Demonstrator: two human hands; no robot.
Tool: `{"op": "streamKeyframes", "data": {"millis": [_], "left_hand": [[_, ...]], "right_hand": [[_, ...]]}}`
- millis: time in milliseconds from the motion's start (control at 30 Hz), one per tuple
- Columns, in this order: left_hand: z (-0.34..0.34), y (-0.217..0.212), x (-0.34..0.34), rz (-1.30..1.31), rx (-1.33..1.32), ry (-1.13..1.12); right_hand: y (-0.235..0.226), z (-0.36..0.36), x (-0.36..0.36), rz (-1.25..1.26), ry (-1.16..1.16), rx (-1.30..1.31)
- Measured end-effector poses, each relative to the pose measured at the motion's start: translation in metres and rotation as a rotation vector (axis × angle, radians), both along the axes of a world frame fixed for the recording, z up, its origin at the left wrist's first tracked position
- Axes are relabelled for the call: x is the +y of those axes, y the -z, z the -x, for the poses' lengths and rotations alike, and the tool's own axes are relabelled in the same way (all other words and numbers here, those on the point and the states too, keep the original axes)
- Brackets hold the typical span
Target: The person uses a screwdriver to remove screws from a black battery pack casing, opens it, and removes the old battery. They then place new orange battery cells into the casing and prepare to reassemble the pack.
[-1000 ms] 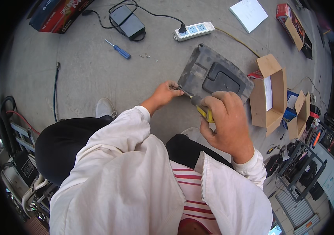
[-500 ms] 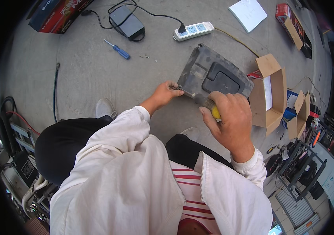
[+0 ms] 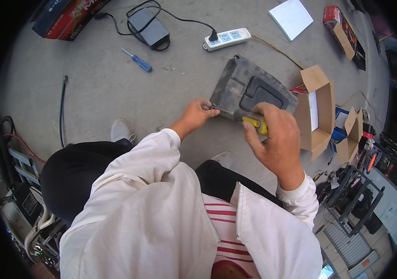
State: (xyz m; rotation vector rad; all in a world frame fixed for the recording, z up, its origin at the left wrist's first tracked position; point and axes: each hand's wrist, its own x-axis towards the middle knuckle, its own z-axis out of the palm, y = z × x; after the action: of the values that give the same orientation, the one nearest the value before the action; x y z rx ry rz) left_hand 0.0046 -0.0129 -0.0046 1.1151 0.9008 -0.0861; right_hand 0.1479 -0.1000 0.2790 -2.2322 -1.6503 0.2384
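Case (image 3: 264, 95), black, lies on the concrete floor (image 3: 128, 100), skewed, its near edge facing the person. Floor stretches left from it to a dark hose (image 3: 63, 111). Right side tight: an open brown box (image 3: 328, 109) stands just beside the case's right end. Above the case, a power strip (image 3: 226, 39), its yellowish cord running down right toward that box. Upper left of case: small metal bits (image 3: 173, 69), then a blue screwdriver (image 3: 141, 63), an adapter (image 3: 149, 29) with looped black cable beyond. Near side bounded by the person's black-clad legs, a pale shoe (image 3: 121, 130) left of the hands.

Containers: brown box, flaps up, a white panel showing inside. Right of it, a smaller box (image 3: 354, 144), also open, beside a blue one; contents too small to tell. Red box (image 3: 345, 39), upper right, brown flap showing; inside not readable.

Right hand (image 3: 280, 142) closed round the yellow-and-black screwdriver (image 3: 254, 123) at the case's near edge, shaft pointing left. Left hand (image 3: 196, 114) at the case's near left corner, thumb and fingers bent by the shaft's end; whether they pinch anything, cannot tell.
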Motion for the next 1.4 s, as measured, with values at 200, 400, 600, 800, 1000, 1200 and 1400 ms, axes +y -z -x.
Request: {"op": "streamKeyframes", "data": {"millis": [200,400,600,800,1000,1200,1400], "left_hand": [[-0.024,-0.009,-0.027,0.034,0.039,-0.077],[-0.029,-0.001,-0.030,0.092,-0.018,-0.104],[-0.033,0.003,-0.031,0.078,-0.025,-0.093],[-0.033,0.011,-0.030,0.052,-0.027,-0.045],[-0.031,0.011,-0.028,0.080,-0.041,-0.047],[-0.031,0.014,-0.029,0.062,-0.047,-0.049],[-0.029,0.020,-0.032,0.054,-0.074,-0.098]], "right_hand": [[-0.010,0.002,0.005,0.267,0.188,0.004],[-0.014,0.002,0.001,0.169,0.178,-0.020],[-0.018,0.027,0.005,0.250,0.463,0.142],[-0.023,0.036,0.003,0.262,0.266,0.021],[-0.028,0.040,-0.002,0.409,0.413,0.119],[-0.030,0.037,0.001,0.362,0.364,0.175],[-0.032,0.035,0.002,0.308,0.274,0.060]]}}
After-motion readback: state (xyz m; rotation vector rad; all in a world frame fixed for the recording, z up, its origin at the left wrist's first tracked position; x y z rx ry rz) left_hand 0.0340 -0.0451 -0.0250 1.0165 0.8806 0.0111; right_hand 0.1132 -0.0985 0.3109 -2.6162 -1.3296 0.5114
